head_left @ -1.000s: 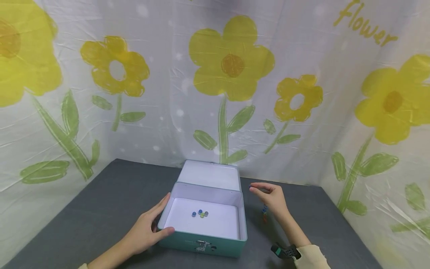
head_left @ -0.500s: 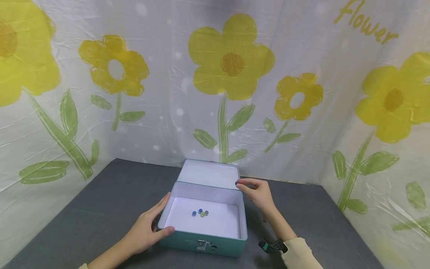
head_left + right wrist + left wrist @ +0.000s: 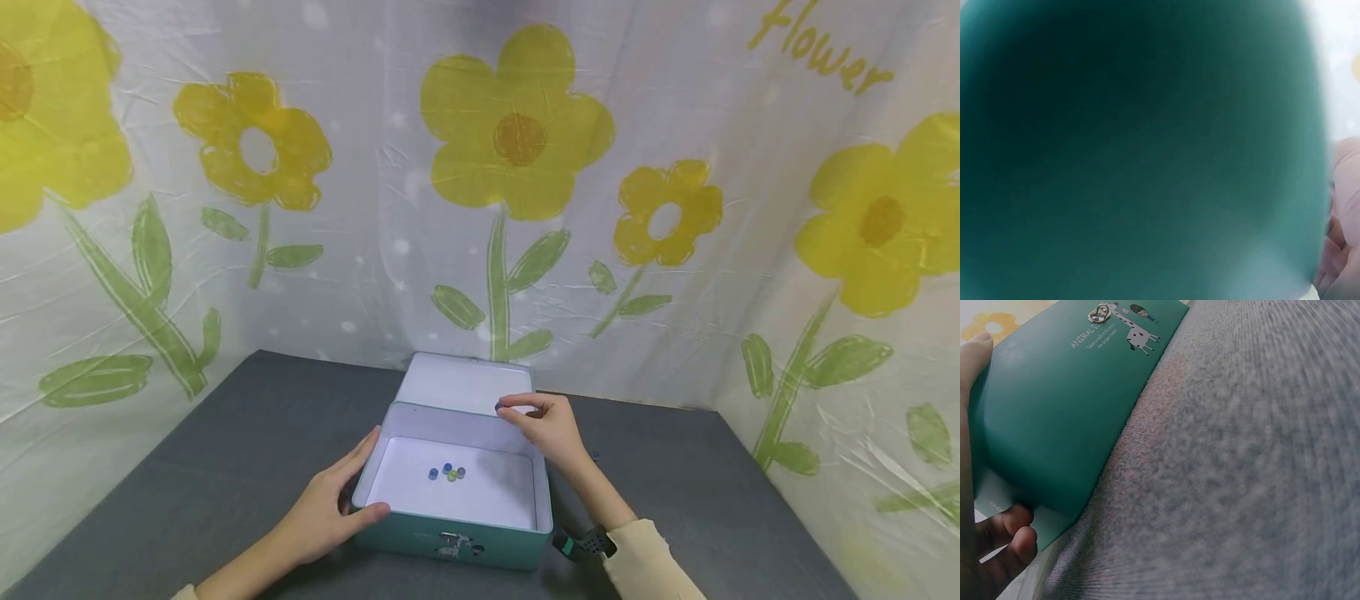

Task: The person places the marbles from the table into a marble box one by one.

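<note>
I stand at a dark table [image 3: 307,408] bearing a green box [image 3: 397,537], its lid [image 3: 461,383] tipped back. My left hand [image 3: 322,508] grips the box's left side, thumb over the rim. My right hand [image 3: 547,425], above the box's back right, pinches a dark bead [image 3: 498,407]; four beads [image 3: 433,473] lie inside.

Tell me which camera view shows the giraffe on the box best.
The left wrist view: the giraffe appears large, its spots distinct. The head view shows it small; the right wrist view shows none of it.
</note>
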Available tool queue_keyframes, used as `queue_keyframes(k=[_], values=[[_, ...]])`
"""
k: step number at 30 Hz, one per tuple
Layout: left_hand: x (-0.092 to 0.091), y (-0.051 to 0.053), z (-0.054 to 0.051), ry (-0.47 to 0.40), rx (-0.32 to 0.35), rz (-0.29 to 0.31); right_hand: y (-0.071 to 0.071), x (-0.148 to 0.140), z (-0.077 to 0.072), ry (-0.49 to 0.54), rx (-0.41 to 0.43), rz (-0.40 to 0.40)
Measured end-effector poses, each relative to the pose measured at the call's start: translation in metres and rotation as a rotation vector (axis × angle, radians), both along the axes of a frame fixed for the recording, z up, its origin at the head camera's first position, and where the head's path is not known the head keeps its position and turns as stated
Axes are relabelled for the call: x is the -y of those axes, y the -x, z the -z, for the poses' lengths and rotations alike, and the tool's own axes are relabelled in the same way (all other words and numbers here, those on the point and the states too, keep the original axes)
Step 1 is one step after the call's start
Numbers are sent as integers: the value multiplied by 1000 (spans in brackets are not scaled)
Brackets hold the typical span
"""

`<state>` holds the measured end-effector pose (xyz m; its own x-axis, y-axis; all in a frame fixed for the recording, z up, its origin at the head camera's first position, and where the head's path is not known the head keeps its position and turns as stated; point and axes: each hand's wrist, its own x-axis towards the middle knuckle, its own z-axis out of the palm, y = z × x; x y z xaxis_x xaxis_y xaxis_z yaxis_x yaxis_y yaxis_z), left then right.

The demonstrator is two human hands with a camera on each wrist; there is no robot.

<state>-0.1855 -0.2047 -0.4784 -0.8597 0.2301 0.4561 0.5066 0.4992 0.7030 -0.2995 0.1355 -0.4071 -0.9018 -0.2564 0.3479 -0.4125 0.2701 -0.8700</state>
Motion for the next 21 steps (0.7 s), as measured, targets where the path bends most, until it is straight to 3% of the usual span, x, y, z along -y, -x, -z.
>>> queue_keyframes(k=[7, 14, 21], values=[[-1, -1, 1, -9, -25, 18, -2, 11, 2, -26, 5, -36], [0, -1, -1, -16, -6, 8, -9, 21, -3, -83, -24, -39], [0, 0, 0, -11, -17, 11, -18, 34, -8, -88, -14, -120]])
